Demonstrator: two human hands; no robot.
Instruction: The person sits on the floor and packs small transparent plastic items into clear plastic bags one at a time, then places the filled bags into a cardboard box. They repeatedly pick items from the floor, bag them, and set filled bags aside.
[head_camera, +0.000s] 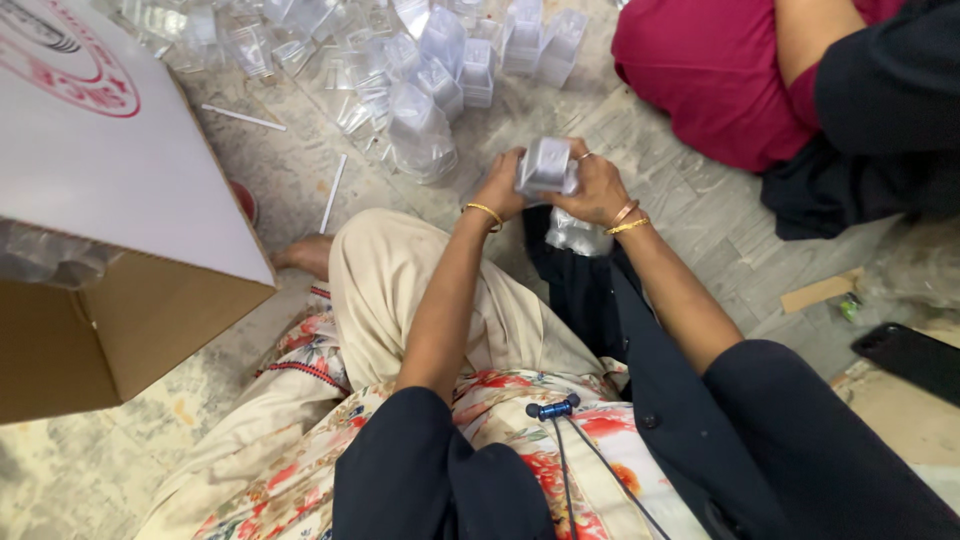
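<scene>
Small clear plastic container, upper centre of frame, clasped between both hands: left hand closed on its left side, right hand wrapped round its right. Beyond, heap of clear containers on stone floor. Cardboard box at left.

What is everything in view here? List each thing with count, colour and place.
clear plastic cup: one, held between both hands
clear plastic containers: a pile, too many to count, floor ahead
cardboard box: one, brown with white top flap, left
white sticks: two, floor beside the pile
plastic bag: one, clear, on the lap below the hands
black phone: one, floor at right
cardboard scrap: one, brown, floor at right
another person: one, red and dark clothes, top right
earphone cable: one, blue and black, lower middle
left hand: gold bangle, gripping the cup
right hand: bangles and a ring, gripping the cup
</scene>
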